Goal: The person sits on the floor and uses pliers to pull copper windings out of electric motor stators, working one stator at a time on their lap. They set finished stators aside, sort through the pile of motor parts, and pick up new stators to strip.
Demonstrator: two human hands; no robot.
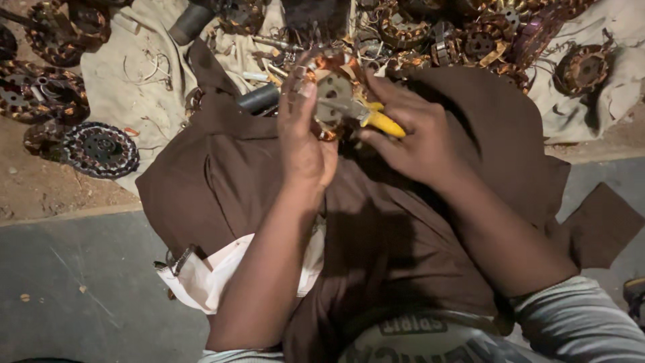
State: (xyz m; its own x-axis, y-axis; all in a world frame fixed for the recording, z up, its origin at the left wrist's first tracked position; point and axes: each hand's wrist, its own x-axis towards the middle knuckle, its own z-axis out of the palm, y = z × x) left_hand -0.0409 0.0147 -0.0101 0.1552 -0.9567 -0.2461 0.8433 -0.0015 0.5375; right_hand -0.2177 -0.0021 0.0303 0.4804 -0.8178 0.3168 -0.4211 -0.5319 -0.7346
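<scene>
A motor stator (334, 94), round with copper windings and a pale hub, sits in the middle of the head view, held up over a lap draped in brown cloth (376, 228). We see our left hand (304, 138) wrapped around its left side, fingers curled over the far rim, grip closed on it. Our right hand (420, 138) is closed around yellow-handled pliers (376, 119), whose long axis runs from lower right up to the left, the nose meeting the stator near its hub. So the stator lies just left of the right hand, at the pliers' tip. On the far side, more copper-wound stators (470, 37) lie heaped on pale sacking (127, 87). A dark wound disc (101, 149) rests at left on the dirt floor (40, 188).
</scene>
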